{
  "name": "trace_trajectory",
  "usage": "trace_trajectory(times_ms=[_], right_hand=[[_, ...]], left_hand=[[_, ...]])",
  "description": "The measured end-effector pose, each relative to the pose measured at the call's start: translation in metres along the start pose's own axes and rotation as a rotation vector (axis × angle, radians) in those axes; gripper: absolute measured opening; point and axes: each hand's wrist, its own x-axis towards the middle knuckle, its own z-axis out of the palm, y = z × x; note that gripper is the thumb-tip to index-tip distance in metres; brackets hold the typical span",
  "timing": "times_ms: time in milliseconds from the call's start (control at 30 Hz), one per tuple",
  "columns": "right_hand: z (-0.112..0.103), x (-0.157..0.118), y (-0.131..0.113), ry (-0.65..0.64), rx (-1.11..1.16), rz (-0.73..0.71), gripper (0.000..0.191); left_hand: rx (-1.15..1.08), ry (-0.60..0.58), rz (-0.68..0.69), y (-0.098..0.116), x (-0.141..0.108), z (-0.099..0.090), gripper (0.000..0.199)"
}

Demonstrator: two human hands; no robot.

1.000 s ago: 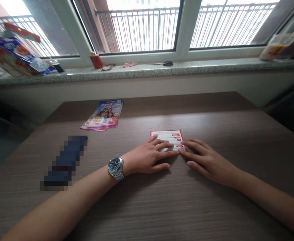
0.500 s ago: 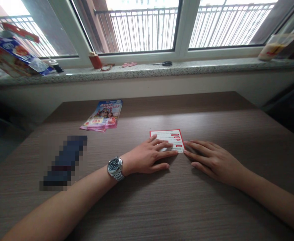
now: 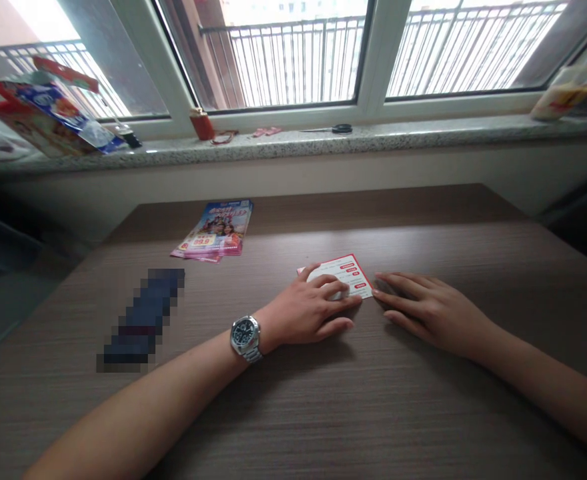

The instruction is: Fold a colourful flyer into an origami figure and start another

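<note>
A white printed leaflet with a red border [image 3: 341, 268] lies on the brown table [image 3: 283, 413], turned at an angle. My left hand [image 3: 313, 303] rests over its left and near part with fingers spread, hiding some of the print. A silver watch [image 3: 245, 337] circles the left wrist. At the leaflet's right edge, my right hand [image 3: 428, 307] lies with fingers stretched out, the fingertips at or just touching its corner. Neither hand grips anything.
A stack of colourful flyers [image 3: 218, 230] lies at the back left. Nearer is a pixelated dark blue object [image 3: 146, 317]. On the stone windowsill [image 3: 398, 138] are scissors [image 3: 341, 129], a red-brown lighter-like case [image 3: 202, 125], bags [image 3: 68, 117] and a plastic cup [image 3: 558, 100].
The leaflet has turned counterclockwise on the table under my left hand. My right fingers stay by its right corner. The whole view has shifted slightly.
</note>
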Motion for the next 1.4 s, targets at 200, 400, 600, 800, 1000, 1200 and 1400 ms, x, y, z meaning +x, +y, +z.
trace_trajectory(times_ms=[200, 400, 600, 800, 1000, 1200, 1400], right_hand=[[0.001, 0.022, 0.011, -0.035, -0.001, 0.063, 0.043], [0.006, 0.047, 0.019, -0.062, 0.107, 0.114, 0.042], [0.019, 0.066, 0.023, -0.064, 0.168, 0.119, 0.044], [0.026, 0.073, 0.024, -0.039, 0.196, 0.114, 0.044], [0.027, 0.073, 0.029, -0.036, 0.243, 0.113, 0.041], [0.031, 0.085, 0.035, 0.052, 0.378, 0.155, 0.03], [0.035, 0.101, 0.037, 0.128, 0.49, 0.252, 0.008]], left_hand=[[-0.051, -0.022, -0.016, -0.004, -0.002, -0.002, 0.054], [-0.103, -0.026, 0.004, -0.01, -0.003, -0.002, 0.049], [-0.163, 0.007, -0.003, -0.016, -0.004, -0.001, 0.043], [-0.088, 0.117, -0.174, -0.03, -0.006, 0.008, 0.042], [-0.055, 0.107, -0.18, -0.045, -0.01, 0.014, 0.04], [-0.077, 0.102, -0.184, -0.043, -0.01, 0.012, 0.042], [-0.035, 0.095, -0.199, -0.04, -0.01, 0.012, 0.044]])
